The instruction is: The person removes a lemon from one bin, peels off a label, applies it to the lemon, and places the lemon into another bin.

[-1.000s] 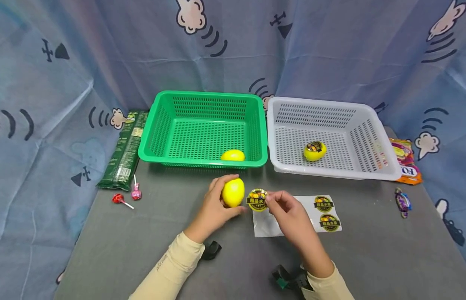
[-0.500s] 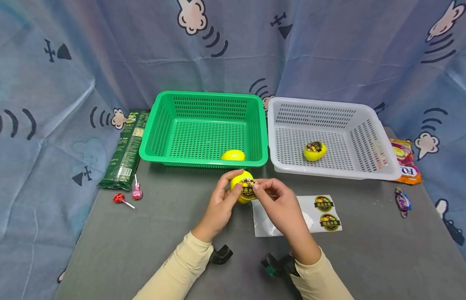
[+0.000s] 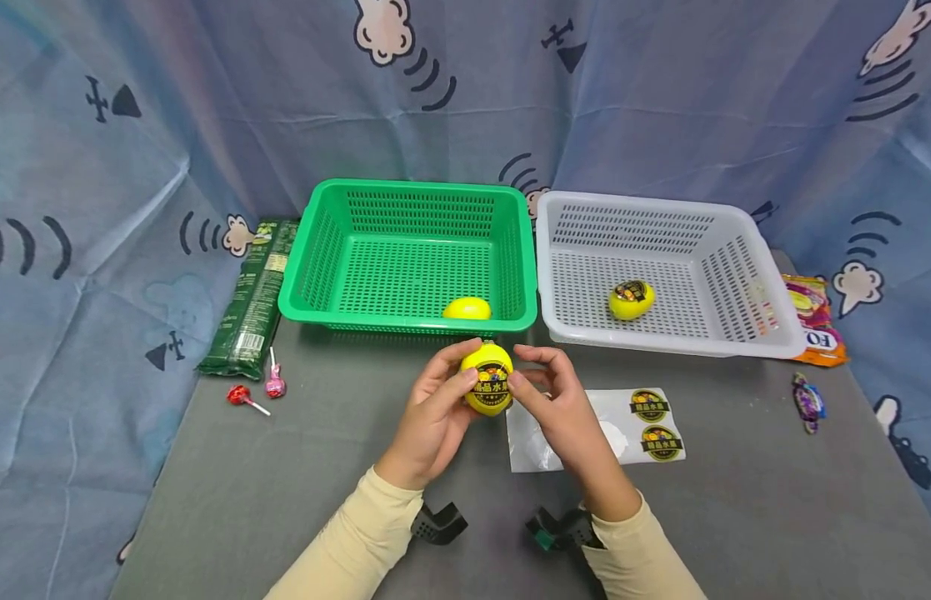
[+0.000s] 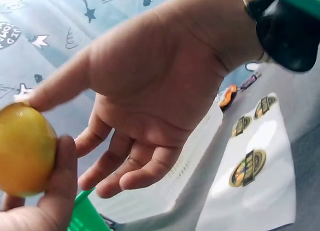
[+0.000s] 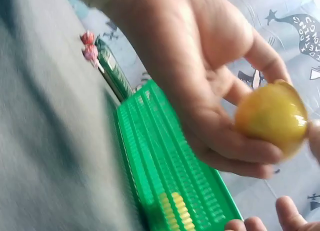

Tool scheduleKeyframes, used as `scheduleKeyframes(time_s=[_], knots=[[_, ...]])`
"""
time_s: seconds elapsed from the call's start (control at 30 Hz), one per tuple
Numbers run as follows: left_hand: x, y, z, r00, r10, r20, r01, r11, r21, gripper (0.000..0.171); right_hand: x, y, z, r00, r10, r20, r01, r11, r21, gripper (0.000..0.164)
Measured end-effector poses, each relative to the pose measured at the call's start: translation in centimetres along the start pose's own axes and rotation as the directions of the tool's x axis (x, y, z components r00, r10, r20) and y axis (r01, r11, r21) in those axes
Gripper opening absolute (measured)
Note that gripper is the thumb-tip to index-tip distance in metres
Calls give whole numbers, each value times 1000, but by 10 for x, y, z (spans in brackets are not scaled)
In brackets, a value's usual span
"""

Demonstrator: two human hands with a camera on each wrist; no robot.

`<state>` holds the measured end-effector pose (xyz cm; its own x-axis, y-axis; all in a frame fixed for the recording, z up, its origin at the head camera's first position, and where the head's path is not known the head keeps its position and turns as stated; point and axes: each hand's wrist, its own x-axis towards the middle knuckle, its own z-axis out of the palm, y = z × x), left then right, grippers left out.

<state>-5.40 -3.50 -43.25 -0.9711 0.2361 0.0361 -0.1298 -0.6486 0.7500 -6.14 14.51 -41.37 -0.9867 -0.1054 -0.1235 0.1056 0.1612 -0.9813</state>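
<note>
A yellow lemon point(image 3: 486, 357) with a round black-and-gold sticker point(image 3: 491, 386) on its near side is gripped by my left hand point(image 3: 433, 417). My left thumb lies at the sticker's left edge. My right hand point(image 3: 566, 412) touches the sticker's right edge with its thumb. The other right fingers stand loosely bent, off the lemon, as the left wrist view shows around the right palm point(image 4: 150, 86). In the right wrist view the left fingers wrap the lemon point(image 5: 270, 116); its sticker is hidden there.
A green basket point(image 3: 405, 323) holds another lemon point(image 3: 468, 308). Beside it, a white basket point(image 3: 660, 340) holds a stickered lemon point(image 3: 630, 300). A sticker sheet point(image 3: 528, 446) lies under the right hand. Lollipops point(image 3: 274, 383), a green packet point(image 3: 243, 308), a wrapped candy point(image 3: 808, 402) and an orange packet point(image 3: 818, 329) lie at the sides.
The right hand has brought the sticker leftward onto the lemon, and its forefinger has come off the sticker. The left hand has shifted slightly right and turned the lemon.
</note>
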Motion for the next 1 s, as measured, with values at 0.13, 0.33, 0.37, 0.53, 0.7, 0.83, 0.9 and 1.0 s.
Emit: scheduleKeyframes(time_s=[0.13,0.33,0.37,0.53,0.7,0.83,0.9,1.0], knots=[[-1,-2,-2,997,-41,-68,39,999,-29,37,0,-4,-6,982,-141,-128,135,989,-53,38],[-1,-9,-6,991,-79,-107,84,996,40,51,-1,-12,-3,754,-657,-12,627,725,-287,27],[-2,-10,-6,993,-78,-92,83,995,54,56,0,-11,0,712,-699,62,676,659,-330,29],[-6,-13,-4,997,-46,-55,50,997,56,78,6,-1,10,666,-683,300,727,505,-465,47],[-10,-14,-2,997,-53,-64,56,998,43,81,7,4,10,734,-598,321,662,525,-535,57],[-10,-13,-5,996,-58,-66,63,996,71,82,5,6,9,798,-522,301,594,594,-543,79],[-9,-10,-8,997,-55,-52,60,993,106,78,4,8,9,829,-480,287,554,632,-541,96],[-7,-5,-11,998,-52,-34,56,987,152,61,2,10,8,840,-462,283,539,661,-522,113]])
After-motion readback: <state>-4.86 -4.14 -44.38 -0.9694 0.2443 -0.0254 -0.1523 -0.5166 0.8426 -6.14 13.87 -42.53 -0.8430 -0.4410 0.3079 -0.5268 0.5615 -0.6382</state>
